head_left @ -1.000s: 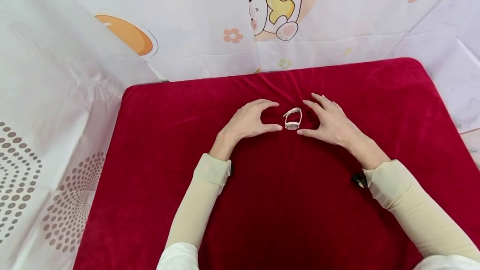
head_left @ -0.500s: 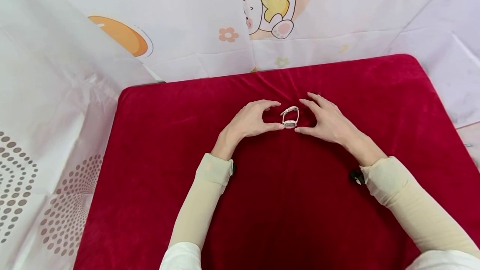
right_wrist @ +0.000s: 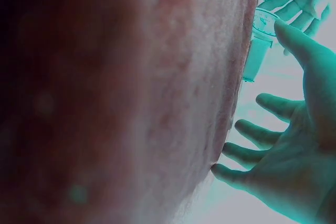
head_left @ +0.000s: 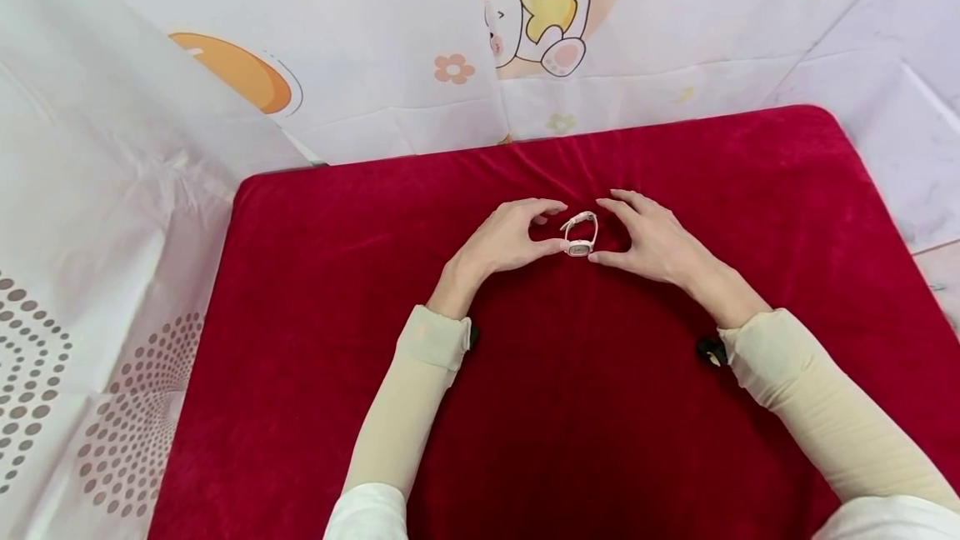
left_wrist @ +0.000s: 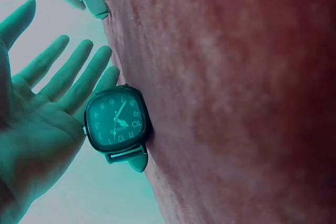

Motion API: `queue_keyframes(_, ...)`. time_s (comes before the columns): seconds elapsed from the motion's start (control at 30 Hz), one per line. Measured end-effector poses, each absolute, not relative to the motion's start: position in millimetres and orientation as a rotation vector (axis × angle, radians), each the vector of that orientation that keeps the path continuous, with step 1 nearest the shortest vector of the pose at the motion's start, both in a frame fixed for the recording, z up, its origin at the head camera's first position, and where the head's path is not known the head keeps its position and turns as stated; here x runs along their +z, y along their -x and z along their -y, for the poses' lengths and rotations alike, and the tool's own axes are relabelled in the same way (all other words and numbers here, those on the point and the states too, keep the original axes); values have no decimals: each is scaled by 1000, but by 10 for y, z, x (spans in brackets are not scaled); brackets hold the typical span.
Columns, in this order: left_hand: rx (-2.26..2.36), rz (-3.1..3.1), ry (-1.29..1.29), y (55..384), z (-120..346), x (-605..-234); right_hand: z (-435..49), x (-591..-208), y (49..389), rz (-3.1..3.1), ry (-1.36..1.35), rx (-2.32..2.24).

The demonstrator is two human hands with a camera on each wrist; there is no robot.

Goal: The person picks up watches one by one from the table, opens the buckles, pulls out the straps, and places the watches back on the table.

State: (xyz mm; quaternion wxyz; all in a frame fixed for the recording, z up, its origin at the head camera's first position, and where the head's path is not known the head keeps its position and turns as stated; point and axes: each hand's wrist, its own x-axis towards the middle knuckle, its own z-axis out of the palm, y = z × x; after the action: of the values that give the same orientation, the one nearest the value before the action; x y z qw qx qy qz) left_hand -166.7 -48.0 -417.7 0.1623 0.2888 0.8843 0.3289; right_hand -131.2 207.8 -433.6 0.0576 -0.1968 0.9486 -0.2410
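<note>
A watch with a pale strap and case point(head_left: 579, 249) stands on the red velvet, its strap curved into a loop behind it. My left hand point(head_left: 504, 237) is left of it, fingers spread in a loose arc, the thumb tip right at the case's edge. From the other side my right hand point(head_left: 655, 240) faces it in a similar curve, its thumb tip by the case's lower right corner. In the left wrist view, a dark squarish watch point(left_wrist: 117, 119) appears in front of the left palm point(left_wrist: 39, 124); the head view does not show it. Neither hand grips anything.
Red velvet cloth point(head_left: 600, 407) covers the table. A white printed curtain point(head_left: 360, 40) hangs behind the far edge, and a dotted curtain point(head_left: 90, 373) hangs along the left side. A small black device point(head_left: 711, 351) sits at the right wrist.
Both hands have drawn slightly closer to the pale watch, the left thumb reaching its edge. The head view has shifted a little. The watch looks much the same.
</note>
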Motion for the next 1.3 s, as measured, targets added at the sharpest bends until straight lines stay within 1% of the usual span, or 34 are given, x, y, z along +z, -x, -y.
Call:
queue_keyframes(0.4,865,-2523,-817,1721,451,-4186,-2023,-4337,1353,-2834,574,-669)
queue_keyframes(0.97,808,-2545,-792,1738,388,-4201,-2001,-4327,1393,-2834,610,-662)
queue_keyframes(1.3,774,-2521,-827,1751,320,-4220,-2024,-4318,1403,-2823,579,-630)
